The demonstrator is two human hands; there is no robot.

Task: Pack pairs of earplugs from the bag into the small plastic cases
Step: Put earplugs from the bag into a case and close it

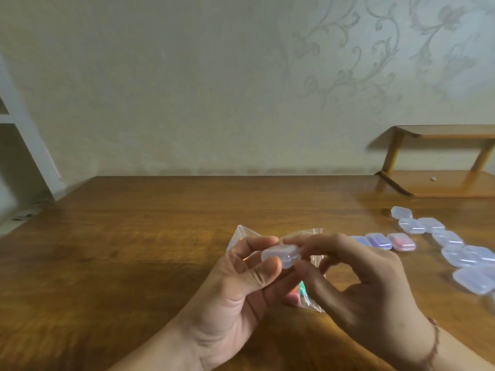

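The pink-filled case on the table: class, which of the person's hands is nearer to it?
Right. The right hand is just beside the pink-filled case, which lies past its knuckles. The left hand is farther away, on the other side of the clear case both hands hold.

Clear closed case [280, 255] held above the earplug bag [308, 295]; more cases [455, 253] lie right

both hands, left hand [235, 287] and right hand [359, 279], pinch a small clear case [281, 255] above the bag [308, 295]. more cases [460, 253] lie on the wooden table [120, 250] at right.
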